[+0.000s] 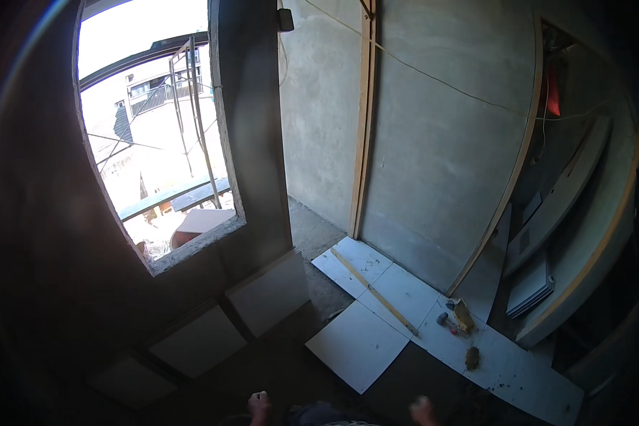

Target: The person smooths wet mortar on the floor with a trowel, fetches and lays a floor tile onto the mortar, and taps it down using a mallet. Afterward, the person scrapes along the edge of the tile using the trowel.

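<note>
At the lower edge, my left hand (260, 407) is closed, its fingers curled; whatever they may hold is hidden. My right hand (422, 412) is apart from it to the right, smeared and partly cut off, so its fingers cannot be read. Neither hand touches the large white floor tiles (358, 344) lying ahead. A long, thin yellowish straightedge (376, 295) crosses them diagonally. On the tiles at the right lie a mallet (442, 319) with a dark head and a reddish part, a yellowish block-like thing (463, 317) and a brown, sponge-like lump (472, 358).
Several loose tiles (197, 341) lean along the dark left wall, beneath a window opening (156, 142). Bare grey floor shows by the doorway (312, 224). Stacked flat tiles (531, 287) and long panels (564, 192) stand at the right. A thin cable (447, 82) spans the grey wall.
</note>
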`<state>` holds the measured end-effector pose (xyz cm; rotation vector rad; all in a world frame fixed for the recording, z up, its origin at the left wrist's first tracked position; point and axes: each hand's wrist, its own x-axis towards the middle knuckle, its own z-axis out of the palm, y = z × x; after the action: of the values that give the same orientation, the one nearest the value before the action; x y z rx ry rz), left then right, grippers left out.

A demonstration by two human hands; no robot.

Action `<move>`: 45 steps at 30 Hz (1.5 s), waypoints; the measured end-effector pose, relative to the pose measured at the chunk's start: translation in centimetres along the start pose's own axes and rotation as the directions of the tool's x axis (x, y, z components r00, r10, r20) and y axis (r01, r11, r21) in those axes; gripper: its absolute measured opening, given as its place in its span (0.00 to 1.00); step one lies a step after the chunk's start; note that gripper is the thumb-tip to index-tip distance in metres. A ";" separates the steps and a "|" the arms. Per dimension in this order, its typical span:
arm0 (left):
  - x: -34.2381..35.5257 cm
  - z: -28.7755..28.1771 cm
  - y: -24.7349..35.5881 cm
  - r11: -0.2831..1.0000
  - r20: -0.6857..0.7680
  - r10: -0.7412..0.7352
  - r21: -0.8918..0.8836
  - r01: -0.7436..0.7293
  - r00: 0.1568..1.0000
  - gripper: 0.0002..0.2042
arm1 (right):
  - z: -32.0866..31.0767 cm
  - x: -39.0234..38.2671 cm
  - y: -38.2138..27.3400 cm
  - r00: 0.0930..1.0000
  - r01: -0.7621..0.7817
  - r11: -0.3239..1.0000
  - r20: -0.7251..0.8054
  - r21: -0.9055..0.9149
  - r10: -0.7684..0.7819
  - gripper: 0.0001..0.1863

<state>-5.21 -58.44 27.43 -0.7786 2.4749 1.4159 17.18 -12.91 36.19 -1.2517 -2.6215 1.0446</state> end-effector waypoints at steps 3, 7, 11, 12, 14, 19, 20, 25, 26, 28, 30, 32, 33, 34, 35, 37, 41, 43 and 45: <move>1.4 0.2 -0.6 0.999 0.032 -0.040 -0.036 0.041 0.999 0.20 | 0.5 0.2 -1.7 1.000 0.023 0.998 0.004 -0.052 -0.022 0.18; 5.2 -0.8 -0.7 0.990 0.052 -0.091 -0.101 0.096 0.995 0.19 | 2.2 1.0 -3.0 0.995 -0.005 0.986 0.102 -0.168 0.022 0.18; 9.1 -4.8 -2.6 0.954 0.054 -0.143 -0.257 0.152 0.988 0.17 | 4.2 2.8 -6.3 0.989 0.083 0.945 0.146 -0.315 -0.039 0.19; 9.8 -6.0 -3.3 0.946 0.049 -0.156 -0.280 0.163 0.987 0.17 | 4.8 3.5 -7.5 0.987 0.105 0.938 0.150 -0.331 -0.058 0.19; 11.3 -8.8 -5.0 0.900 -0.019 -0.229 -0.386 0.204 0.973 0.14 | 6.1 4.0 -9.6 0.976 0.100 0.949 0.213 -0.299 -0.036 0.18; 13.6 -14.5 -9.3 0.829 0.022 -0.365 -0.447 0.335 0.931 0.13 | 7.8 5.7 -12.0 0.864 0.414 0.802 0.462 -0.431 -0.197 0.18; 13.8 -15.5 -10.0 0.792 0.023 -0.390 -0.502 0.348 0.921 0.10 | 8.2 6.2 -11.9 0.916 0.295 0.843 0.384 -0.450 -0.115 0.18; 13.4 -21.2 -12.0 0.511 0.324 -0.340 -0.725 0.462 0.883 0.10 | 11.2 8.0 -11.4 0.776 -0.314 0.889 0.450 -0.332 0.442 0.30; 13.0 -22.1 -12.0 0.525 0.317 -0.347 -0.715 0.463 0.883 0.10 | 12.2 7.6 -11.4 0.765 -0.325 0.887 0.461 -0.329 0.451 0.30; 11.9 -22.8 -11.6 0.781 -0.029 -0.302 -0.581 0.230 0.953 0.14 | 14.0 7.6 -11.9 0.874 -0.216 0.912 0.347 -0.350 0.340 0.36; 11.7 -24.1 -11.1 0.785 -0.045 -0.366 -0.551 0.283 0.929 0.15 | 15.8 7.9 -12.7 0.873 -0.113 0.935 0.416 -0.336 0.255 0.37; 12.0 -24.9 -10.9 0.777 -0.059 -0.429 -0.532 0.336 0.901 0.17 | 17.3 8.9 -13.6 0.864 0.005 0.944 0.477 -0.330 0.162 0.38; 12.2 -25.5 -11.2 0.707 0.003 -0.423 -0.625 0.332 0.906 0.17 | 18.2 9.7 -13.9 0.838 0.203 0.884 0.542 -0.422 0.067 0.36; 12.3 -26.1 -11.7 0.622 0.064 -0.411 -0.710 0.331 0.909 0.16 | 19.0 10.4 -14.1 0.788 0.395 0.777 0.615 -0.490 -0.013 0.35; 12.3 -26.3 -12.3 0.612 0.064 -0.417 -0.718 0.332 0.906 0.16 | 19.8 11.2 -14.2 0.717 0.573 0.626 0.693 -0.528 -0.071 0.33; 11.7 -26.2 -13.9 0.793 -0.080 -0.398 -0.531 0.299 0.914 0.18 | 20.6 12.5 -14.1 0.533 0.836 0.201 0.842 -0.510 -0.084 0.31; 7.9 -23.7 -16.5 0.698 -0.108 -0.445 -0.664 0.269 0.889 0.14 | 20.1 13.8 -14.8 0.713 0.607 0.555 0.698 -0.568 -0.065 0.24; 6.4 -22.8 -16.7 0.684 -0.115 -0.542 -0.636 0.358 0.833 0.17 | 19.2 14.1 -16.2 0.815 0.092 0.922 0.560 -0.376 0.147 0.24; 4.8 -22.2 -16.5 0.654 -0.105 -0.580 -0.651 0.385 0.807 0.18 | 18.7 14.7 -18.1 0.680 0.545 0.686 0.733 -0.482 -0.025 0.26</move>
<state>1.51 -85.58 24.89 -1.7671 1.6950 1.9682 -10.78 -20.84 29.29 -0.3605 -3.8548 0.5200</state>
